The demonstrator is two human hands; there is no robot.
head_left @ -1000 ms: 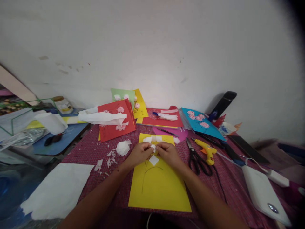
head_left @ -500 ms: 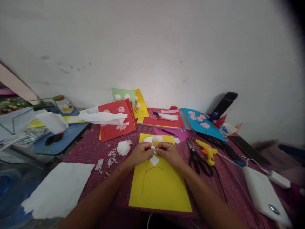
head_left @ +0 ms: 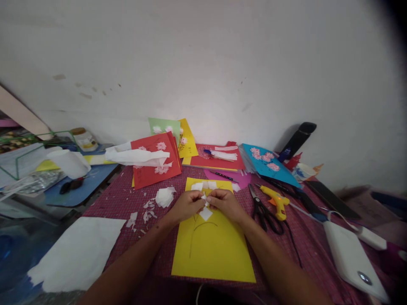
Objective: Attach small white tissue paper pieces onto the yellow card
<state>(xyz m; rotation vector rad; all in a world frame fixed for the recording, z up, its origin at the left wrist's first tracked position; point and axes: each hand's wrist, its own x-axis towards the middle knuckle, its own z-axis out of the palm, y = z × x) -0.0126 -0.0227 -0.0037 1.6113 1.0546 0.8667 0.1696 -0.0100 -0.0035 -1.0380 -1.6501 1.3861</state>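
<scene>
Between the fingertips of both hands is a small crumpled piece of white tissue paper (head_left: 204, 198). My left hand (head_left: 190, 204) pinches it from the left, and my right hand (head_left: 223, 203) pinches it from the right. Both hands are over a yellow sheet of paper (head_left: 213, 258) that bears thin drawn curved lines. Just below the fingers a flat white paper square (head_left: 206, 214) lies on the sheet. Several white paper pieces (head_left: 210, 185) rest near its top edge, beyond the hands.
Black-handled scissors (head_left: 262, 209) and a yellow glue gun (head_left: 278, 202) with a cord lie right of the sheet. A tissue stack (head_left: 165, 197) and scraps sit left. Red cards (head_left: 152, 178), a blue card (head_left: 270, 163) and a white power bank-like box (head_left: 352, 258) surround the work.
The white tissue piece looks more bunched and twisted between the fingertips. Both hands have stayed in nearly the same place.
</scene>
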